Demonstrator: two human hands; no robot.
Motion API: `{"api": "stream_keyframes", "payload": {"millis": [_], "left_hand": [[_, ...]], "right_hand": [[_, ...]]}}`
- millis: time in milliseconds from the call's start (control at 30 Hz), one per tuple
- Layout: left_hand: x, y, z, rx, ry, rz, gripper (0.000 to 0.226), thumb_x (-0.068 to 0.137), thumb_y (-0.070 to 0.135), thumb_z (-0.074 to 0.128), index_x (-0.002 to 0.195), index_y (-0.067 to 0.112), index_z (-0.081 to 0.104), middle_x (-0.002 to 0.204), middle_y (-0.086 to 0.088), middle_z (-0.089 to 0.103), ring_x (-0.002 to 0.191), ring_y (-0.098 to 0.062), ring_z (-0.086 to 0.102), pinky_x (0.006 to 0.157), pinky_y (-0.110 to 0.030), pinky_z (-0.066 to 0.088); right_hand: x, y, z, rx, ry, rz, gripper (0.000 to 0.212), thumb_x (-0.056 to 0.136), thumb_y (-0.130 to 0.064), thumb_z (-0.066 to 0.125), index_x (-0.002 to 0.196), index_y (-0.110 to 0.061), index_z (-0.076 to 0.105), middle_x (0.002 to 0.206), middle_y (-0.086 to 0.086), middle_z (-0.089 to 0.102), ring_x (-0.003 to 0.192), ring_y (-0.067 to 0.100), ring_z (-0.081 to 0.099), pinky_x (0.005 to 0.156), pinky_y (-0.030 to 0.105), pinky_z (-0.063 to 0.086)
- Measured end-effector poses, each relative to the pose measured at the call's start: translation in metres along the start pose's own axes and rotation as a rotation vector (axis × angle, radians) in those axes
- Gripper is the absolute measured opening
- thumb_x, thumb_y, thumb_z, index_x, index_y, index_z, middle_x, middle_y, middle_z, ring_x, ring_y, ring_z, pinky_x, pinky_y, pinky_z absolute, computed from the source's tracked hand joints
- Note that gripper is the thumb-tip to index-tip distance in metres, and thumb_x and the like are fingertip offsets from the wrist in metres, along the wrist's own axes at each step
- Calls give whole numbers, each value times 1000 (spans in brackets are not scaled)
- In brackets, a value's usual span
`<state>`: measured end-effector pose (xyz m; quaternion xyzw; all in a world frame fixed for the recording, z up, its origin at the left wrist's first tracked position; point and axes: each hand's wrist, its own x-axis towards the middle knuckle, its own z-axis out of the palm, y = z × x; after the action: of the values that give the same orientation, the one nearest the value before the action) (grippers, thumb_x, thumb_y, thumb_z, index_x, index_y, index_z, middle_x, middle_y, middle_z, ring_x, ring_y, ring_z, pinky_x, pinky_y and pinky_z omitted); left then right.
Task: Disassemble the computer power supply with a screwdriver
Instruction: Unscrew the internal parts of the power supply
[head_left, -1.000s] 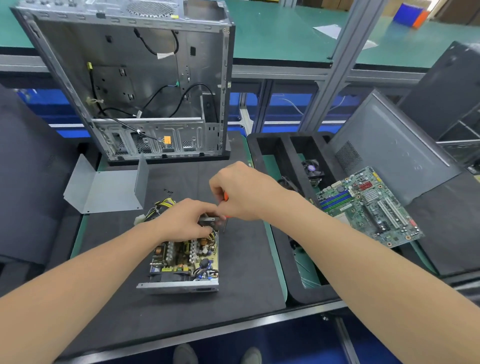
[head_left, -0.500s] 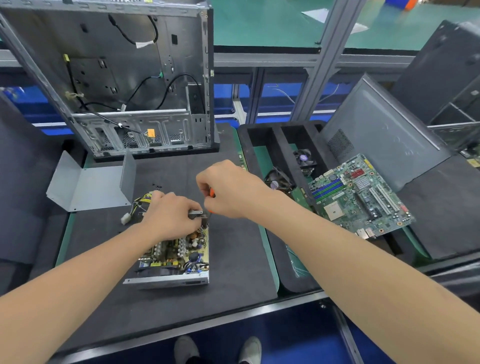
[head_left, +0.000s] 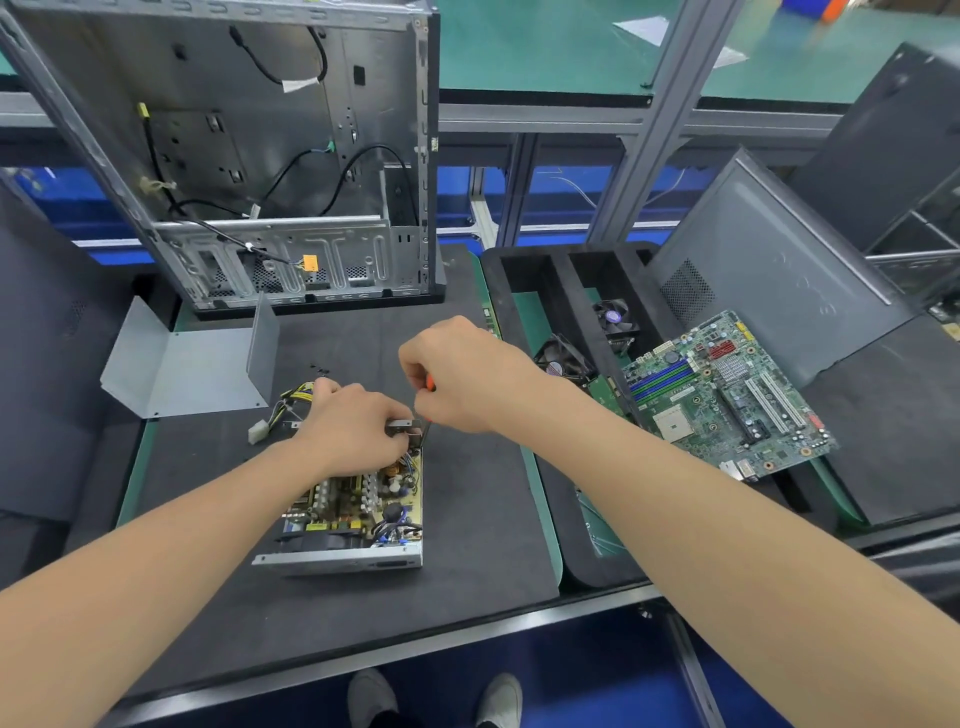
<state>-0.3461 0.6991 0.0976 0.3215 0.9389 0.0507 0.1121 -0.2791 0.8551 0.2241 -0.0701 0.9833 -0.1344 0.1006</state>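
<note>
Centre frame, on black mat (head_left: 478, 525): opened power supply (head_left: 358, 512), circuit board exposed. My left hand (head_left: 353, 431) grips its far end. My right hand (head_left: 462, 379) is curled round an orange-handled screwdriver (head_left: 430, 385) at the unit's far right corner.

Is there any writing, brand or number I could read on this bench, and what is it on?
No text here can be read.
motherboard: printed markings, too small to read.
power supply: circuit board markings, blurred.
white cable tag in the computer case: nothing legible.
orange tag: nothing legible.
</note>
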Motion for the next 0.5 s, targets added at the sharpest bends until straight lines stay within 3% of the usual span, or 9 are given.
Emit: {"api": "stream_keyframes", "payload": {"millis": [200,500], "left_hand": [[0,1,-1,6,1,-5,28,86,44,44,81,30,68,61,6,59,84,-17,52,80,-41,23],[0,0,1,-6,38,-2,25,88,40,49,64,34,56,59,9,56,74,-8,44,79,-40,22]], "right_hand": [[0,-1,-1,5,-17,-2,12,87,-14,62,81,-21,55,93,3,61,89,29,64,61,31,44],[1,-2,2,33,-27,15,11,88,-15,63,82,-21,56,95,5,61,88,30,64,59,30,42]]}}
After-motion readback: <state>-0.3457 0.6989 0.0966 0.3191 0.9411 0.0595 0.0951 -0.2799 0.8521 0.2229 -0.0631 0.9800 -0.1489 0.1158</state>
